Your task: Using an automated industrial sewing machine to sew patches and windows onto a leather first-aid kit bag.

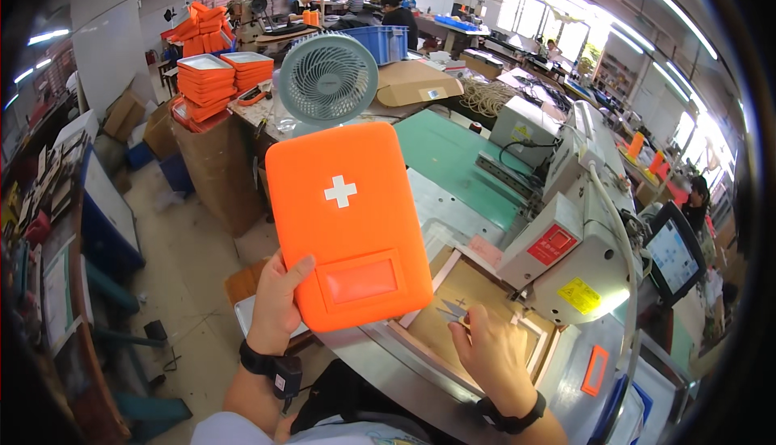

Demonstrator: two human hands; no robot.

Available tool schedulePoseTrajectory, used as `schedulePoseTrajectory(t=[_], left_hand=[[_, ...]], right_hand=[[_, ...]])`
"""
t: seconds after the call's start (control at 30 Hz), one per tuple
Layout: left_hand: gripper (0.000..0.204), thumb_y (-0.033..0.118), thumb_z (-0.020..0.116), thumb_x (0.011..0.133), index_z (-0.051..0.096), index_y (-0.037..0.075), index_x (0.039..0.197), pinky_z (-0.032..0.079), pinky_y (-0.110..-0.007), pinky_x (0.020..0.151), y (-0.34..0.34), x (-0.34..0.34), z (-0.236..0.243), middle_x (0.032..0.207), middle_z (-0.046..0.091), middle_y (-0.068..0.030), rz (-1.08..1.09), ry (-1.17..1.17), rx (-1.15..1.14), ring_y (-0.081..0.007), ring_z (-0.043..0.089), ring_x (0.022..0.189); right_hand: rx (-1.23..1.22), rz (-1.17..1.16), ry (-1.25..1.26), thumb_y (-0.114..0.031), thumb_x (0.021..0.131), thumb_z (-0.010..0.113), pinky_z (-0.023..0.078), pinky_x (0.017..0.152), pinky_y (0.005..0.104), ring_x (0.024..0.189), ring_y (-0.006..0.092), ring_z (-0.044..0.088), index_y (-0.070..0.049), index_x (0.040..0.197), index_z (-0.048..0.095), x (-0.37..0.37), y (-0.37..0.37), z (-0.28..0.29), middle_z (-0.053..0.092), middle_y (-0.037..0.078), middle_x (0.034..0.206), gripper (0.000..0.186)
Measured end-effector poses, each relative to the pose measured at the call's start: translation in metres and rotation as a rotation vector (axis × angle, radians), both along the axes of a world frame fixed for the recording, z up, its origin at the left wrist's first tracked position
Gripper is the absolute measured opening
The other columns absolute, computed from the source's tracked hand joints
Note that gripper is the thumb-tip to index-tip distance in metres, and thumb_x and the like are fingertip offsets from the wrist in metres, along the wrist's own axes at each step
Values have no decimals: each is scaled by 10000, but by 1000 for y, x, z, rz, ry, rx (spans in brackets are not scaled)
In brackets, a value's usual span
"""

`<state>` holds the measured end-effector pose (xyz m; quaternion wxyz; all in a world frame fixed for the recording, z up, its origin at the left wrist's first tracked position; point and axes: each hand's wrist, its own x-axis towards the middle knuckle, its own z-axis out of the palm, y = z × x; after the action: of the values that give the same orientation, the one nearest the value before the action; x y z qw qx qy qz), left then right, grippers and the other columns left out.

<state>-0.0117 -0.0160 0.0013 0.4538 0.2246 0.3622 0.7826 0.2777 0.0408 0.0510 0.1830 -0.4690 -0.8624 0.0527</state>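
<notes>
While orange case [352, 231] is being gripped by left hand [276, 306], snips [452, 310] are being held by right hand [495, 354]; trimming apparently being readied, careful aim being required next.

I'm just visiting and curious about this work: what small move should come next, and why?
Perhaps bring the snips in the right hand to the framed window on the orange case: the left hand holds the case up, cross side in view, while the snips are apart from it, blades spread. Any loose thread is too small to make out.
</notes>
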Motion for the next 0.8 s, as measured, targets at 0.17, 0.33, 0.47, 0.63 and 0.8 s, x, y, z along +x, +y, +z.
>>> schedulePoseTrajectory(t=[0.17,0.33,0.47,0.63,0.8], left_hand=[[407,85,700,910,540,-4,1273,517,-334,976,-2,-2,1,1235,643,-101,6,-4,29,-188,638,1109],[390,76,691,917,545,-5,1269,520,-332,967,-3,-5,-1,1232,647,-98,14,-18,36,-186,641,1100],[375,81,693,917,551,2,1255,528,-339,965,-6,-9,-1,1225,649,-99,13,-34,38,-191,646,1100],[360,79,689,919,555,4,1244,530,-339,964,-9,-10,2,1222,650,-98,-1,-33,39,-188,647,1098],[364,74,685,920,552,0,1250,529,-342,965,-10,-13,6,1233,644,-102,7,-36,43,-191,642,1110]], right_hand=[[178,-22,-31,-251,885,683,447,457,413,552,300,619,-51,865,561,2,13,-12,633,103,721,234],[118,1,98,-224,872,692,445,509,427,581,331,610,-40,847,563,-4,14,-11,629,131,743,226],[122,-30,55,-214,863,699,453,542,437,603,349,611,-22,854,565,-12,20,-14,639,150,787,234],[95,-61,-30,-226,877,678,461,554,445,627,355,622,-38,836,584,-14,30,-15,639,152,747,214],[-18,-69,87,-214,894,656,459,559,424,636,342,626,-37,867,619,-8,37,-18,637,146,723,183]])
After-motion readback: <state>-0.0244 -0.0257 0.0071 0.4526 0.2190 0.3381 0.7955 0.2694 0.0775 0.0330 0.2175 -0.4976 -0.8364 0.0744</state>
